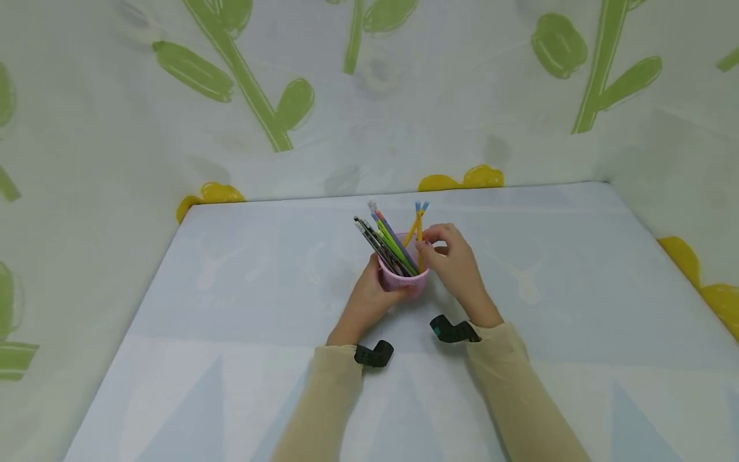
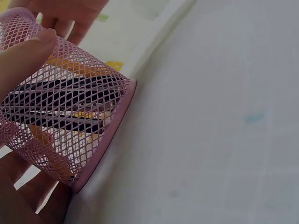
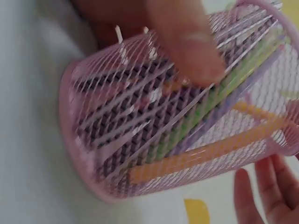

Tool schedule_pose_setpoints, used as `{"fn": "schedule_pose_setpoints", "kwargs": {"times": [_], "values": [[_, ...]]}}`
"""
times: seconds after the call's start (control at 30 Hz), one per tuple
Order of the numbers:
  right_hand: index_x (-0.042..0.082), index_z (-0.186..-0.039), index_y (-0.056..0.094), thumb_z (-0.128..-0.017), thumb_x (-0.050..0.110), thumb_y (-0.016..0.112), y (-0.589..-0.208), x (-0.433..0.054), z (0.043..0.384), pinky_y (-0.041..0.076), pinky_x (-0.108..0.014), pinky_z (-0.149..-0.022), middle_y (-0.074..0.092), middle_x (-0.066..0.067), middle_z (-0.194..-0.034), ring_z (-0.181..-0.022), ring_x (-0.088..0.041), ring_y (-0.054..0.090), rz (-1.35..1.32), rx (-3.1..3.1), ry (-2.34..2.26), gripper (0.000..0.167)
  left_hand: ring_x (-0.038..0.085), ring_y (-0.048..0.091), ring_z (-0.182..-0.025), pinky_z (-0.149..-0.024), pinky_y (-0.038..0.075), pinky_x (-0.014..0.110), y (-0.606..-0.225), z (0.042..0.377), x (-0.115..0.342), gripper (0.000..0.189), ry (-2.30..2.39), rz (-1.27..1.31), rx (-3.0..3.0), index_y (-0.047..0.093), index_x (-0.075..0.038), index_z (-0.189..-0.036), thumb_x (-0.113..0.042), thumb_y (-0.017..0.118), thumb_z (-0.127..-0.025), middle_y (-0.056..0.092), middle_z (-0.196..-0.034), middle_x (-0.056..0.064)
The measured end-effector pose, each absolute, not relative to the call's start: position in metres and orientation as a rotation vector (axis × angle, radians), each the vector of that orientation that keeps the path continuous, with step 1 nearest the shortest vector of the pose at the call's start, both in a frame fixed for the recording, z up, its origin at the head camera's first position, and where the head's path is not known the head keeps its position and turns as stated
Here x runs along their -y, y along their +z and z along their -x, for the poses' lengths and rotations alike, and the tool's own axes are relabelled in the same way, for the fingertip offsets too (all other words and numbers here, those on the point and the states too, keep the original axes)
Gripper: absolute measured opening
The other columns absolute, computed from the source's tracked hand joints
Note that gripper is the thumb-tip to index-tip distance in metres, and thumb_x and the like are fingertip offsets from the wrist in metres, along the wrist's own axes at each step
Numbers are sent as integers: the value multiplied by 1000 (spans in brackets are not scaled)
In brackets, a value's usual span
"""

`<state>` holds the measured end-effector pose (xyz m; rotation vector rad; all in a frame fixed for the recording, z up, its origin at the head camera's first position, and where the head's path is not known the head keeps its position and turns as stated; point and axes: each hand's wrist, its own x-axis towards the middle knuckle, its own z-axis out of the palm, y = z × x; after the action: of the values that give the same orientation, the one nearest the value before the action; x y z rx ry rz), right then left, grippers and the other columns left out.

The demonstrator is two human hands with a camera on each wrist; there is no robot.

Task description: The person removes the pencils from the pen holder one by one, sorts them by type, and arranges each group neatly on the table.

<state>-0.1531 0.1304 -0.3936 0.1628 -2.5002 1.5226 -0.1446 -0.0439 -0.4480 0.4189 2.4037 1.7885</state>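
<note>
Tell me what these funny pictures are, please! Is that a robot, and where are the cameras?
No robot here, just a person's two bare hands in tan sleeves. The wide picture comes from a camera on the person's head, looking forward and down. The two close pictures come from cameras on the wrists, probably the black gadgets near the cuffs. Those cameras see from an angle, so the cup looks tipped there.

On the pale table is a pink mesh pencil cup. The left hand holds it around the side. Inside are dark pencils, green and purple writing sticks, and two yellow pencils with blue ends. The right hand seems to pinch one yellow pencil near the rim.
</note>
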Motion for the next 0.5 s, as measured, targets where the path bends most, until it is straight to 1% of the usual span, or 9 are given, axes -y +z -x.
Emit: {"fn": "schedule_pose_setpoints", "kwargs": {"times": [0.1, 0.23, 0.37, 0.5], "values": [[10, -99, 58, -86, 34, 57, -391, -132, 150, 44, -31, -80, 54, 2, -98, -90, -12, 50, -138, 2400, 1596, 27, 10, 43, -111, -96, 34, 34, -450, 144, 42, 83, 1774, -398, -2428, 32, -21, -130, -46, 76, -63, 46, -122, -5], [9, -104, 55, -87, 35, 56, -384, -135, 146, 46, -28, -71, 59, -3, -94, -81, -18, 53, -120, 2292, 1762, 31, 7, 43, -111, -96, 34, 33, -449, 142, 42, 85, 1757, -314, -2431, 32, -22, -130, -46, 77, -62, 46, -122, -8], [4, -108, 50, -90, 29, 53, -374, -135, 147, 49, -26, -66, 59, -11, -91, -75, -26, 53, -174, 2165, 1893, 31, 5, 41, -111, -97, 33, 31, -445, 145, 41, 86, 1760, -274, -2444, 30, -24, -132, -48, 75, -63, 45, -122, -11], [-2, -110, 46, -92, 21, 50, -366, -135, 141, 50, -25, -65, 58, -16, -91, -72, -28, 54, -167, 2064, 1962, 30, 6, 41, -112, -97, 33, 32, -445, 145, 43, 86, 1729, -261, -2461, 30, -23, -132, -48, 75, -63, 44, -123, -10]]}}
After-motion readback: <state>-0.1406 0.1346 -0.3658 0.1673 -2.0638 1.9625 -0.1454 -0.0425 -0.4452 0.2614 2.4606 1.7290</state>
